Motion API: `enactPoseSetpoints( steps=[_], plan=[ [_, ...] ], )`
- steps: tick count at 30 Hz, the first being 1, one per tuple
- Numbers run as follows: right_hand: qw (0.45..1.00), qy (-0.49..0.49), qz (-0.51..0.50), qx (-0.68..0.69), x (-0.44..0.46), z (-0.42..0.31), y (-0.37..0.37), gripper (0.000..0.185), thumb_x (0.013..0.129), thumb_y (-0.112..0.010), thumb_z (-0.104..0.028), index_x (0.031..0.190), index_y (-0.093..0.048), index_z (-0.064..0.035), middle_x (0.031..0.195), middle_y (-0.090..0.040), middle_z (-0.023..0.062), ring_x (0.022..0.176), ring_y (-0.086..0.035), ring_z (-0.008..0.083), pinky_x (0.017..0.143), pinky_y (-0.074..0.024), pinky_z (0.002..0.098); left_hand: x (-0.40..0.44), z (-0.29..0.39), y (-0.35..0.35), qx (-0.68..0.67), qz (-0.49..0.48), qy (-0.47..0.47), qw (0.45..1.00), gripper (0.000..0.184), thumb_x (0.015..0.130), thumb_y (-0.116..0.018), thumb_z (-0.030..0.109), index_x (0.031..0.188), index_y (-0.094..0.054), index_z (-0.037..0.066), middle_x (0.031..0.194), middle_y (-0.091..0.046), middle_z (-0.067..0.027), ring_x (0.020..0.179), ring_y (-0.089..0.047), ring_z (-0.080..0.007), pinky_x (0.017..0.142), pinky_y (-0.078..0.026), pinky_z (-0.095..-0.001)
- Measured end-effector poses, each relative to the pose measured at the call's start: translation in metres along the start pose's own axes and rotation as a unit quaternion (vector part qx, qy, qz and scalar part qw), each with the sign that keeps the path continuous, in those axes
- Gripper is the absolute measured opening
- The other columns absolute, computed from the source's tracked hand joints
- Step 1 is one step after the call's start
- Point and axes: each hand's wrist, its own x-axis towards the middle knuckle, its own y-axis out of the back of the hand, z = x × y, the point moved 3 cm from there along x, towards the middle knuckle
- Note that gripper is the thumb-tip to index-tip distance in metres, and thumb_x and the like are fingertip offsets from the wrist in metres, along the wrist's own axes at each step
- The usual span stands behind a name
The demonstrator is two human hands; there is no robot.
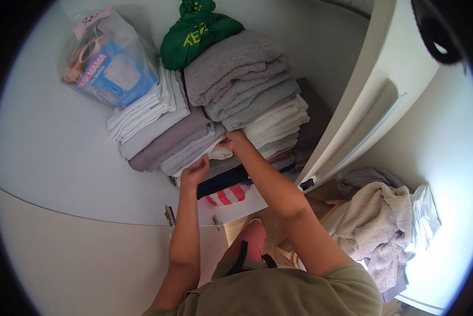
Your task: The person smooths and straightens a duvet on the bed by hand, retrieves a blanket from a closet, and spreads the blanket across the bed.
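White folded cloth [186, 164]: low in the left-hand pile, near the front edge of the white cabinet shelf [52, 174], with both hands right at it.
Left hand [197, 169]: fingers curled at the cloth's near end; the exact grip I can't tell.
Right hand [233, 141]: in between the piles, fingers bent at the cloth's far end, just above a cream bundled cloth [220, 153]; fingertips partly hidden.
Left-hand pile: mauve-grey folded fabric [170, 138] in the middle, white folded sheets [144, 113] higher up, and a clear plastic bag [110, 63] holding a blue printed package.
Right-hand pile: fluffy grey towels [236, 66] over white folded towels [273, 124], a knotted green bag [198, 37] with yellow letters up against them.
Shelf's front edge: red-and-white striped fabric [228, 195] peeking out beneath dark folded cloth [223, 181].
Beyond the white door [352, 105]: a beige quilted blanket [376, 226], draped in loose folds.
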Motion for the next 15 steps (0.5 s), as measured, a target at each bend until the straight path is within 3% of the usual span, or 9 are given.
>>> enactPoseSetpoints(
  steps=[2, 4, 5, 7, 11, 13, 15],
  plan=[
    [1.0, 0.001, -0.002, 0.014, 0.001, -0.002, -0.002, 0.059, 0.078, -0.053, -0.05, 0.125, -0.033, -0.0196, 0.125, -0.037, 0.0082, 0.104, -0.043, 0.0314, 0.067, -0.0433, 0.0553, 0.003, -0.014, 0.013, 0.029, 0.017, 0.008, 0.999, 0.034, 0.081, -0.029, -0.001, 0.111, -0.044, -0.009, 0.114, -0.049, -0.0217, 0.107, -0.048, -0.0335, 0.096, -0.035, -0.0496],
    [0.997, 0.001, 0.071, 0.011, -0.012, -0.005, -0.007, 0.036, 0.088, -0.045, -0.032, 0.118, -0.043, -0.0123, 0.112, -0.05, 0.0142, 0.098, -0.051, 0.0323, 0.076, -0.0449, 0.0537, 0.01, -0.035, 0.019, 0.057, 0.024, -0.02, 0.998, 0.033, 0.084, -0.028, 0.001, 0.111, -0.045, -0.01, 0.115, -0.05, -0.0225, 0.108, -0.047, -0.0352, 0.096, -0.035, -0.0488],
    [0.997, 0.001, 0.072, 0.009, -0.02, -0.008, -0.011, 0.036, 0.088, -0.045, -0.032, 0.118, -0.043, -0.0123, 0.112, -0.05, 0.0142, 0.098, -0.051, 0.0323, 0.076, -0.0449, 0.0537, 0.012, -0.043, 0.016, 0.055, 0.024, -0.018, 0.998, 0.033, 0.084, -0.028, 0.001, 0.111, -0.045, -0.01, 0.115, -0.05, -0.0225, 0.108, -0.047, -0.0352, 0.096, -0.035, -0.0488],
    [0.999, 0.02, 0.051, 0.003, -0.035, -0.013, -0.015, 0.039, 0.087, -0.047, -0.036, 0.118, -0.044, -0.0124, 0.113, -0.05, 0.0135, 0.098, -0.05, 0.0308, 0.075, -0.045, 0.0529, 0.018, -0.047, 0.006, 0.019, -0.096, 0.039, 0.994, 0.034, 0.087, -0.029, 0.005, 0.114, -0.043, -0.01, 0.12, -0.046, -0.0235, 0.114, -0.043, -0.0359, 0.098, -0.033, -0.0498],
    [0.996, 0.003, 0.087, 0.016, -0.017, -0.004, -0.001, 0.042, 0.085, -0.05, -0.038, 0.119, -0.044, -0.0129, 0.114, -0.05, 0.0119, 0.099, -0.049, 0.029, 0.077, -0.0446, 0.0512, 0.022, -0.039, 0.014, -0.046, -0.099, 0.026, 0.994, 0.035, 0.088, -0.032, 0.009, 0.117, -0.042, -0.008, 0.124, -0.043, -0.0232, 0.118, -0.039, -0.0374, 0.1, -0.03, -0.0509],
    [1.0, -0.011, 0.001, 0.004, -0.013, -0.001, 0.001, 0.059, 0.076, -0.057, -0.049, 0.123, -0.037, -0.0198, 0.118, -0.041, 0.0063, 0.1, -0.044, 0.0259, 0.069, -0.0453, 0.046, 0.016, -0.03, 0.005, 0.057, -0.179, -0.16, 0.969, 0.036, 0.087, -0.036, 0.012, 0.117, -0.043, -0.007, 0.125, -0.043, -0.022, 0.118, -0.038, -0.0381, 0.1, -0.03, -0.0525],
    [1.0, -0.003, 0.013, 0.013, -0.01, 0.001, 0.004, 0.057, 0.077, -0.057, -0.048, 0.122, -0.037, -0.02, 0.119, -0.041, 0.006, 0.102, -0.043, 0.0247, 0.069, -0.0453, 0.0464, 0.02, -0.032, 0.009, 0.054, -0.144, -0.189, 0.97, 0.038, 0.087, -0.041, 0.017, 0.118, -0.043, -0.005, 0.126, -0.042, -0.0201, 0.119, -0.037, -0.0382, 0.099, -0.029, -0.0539]
  ],
)
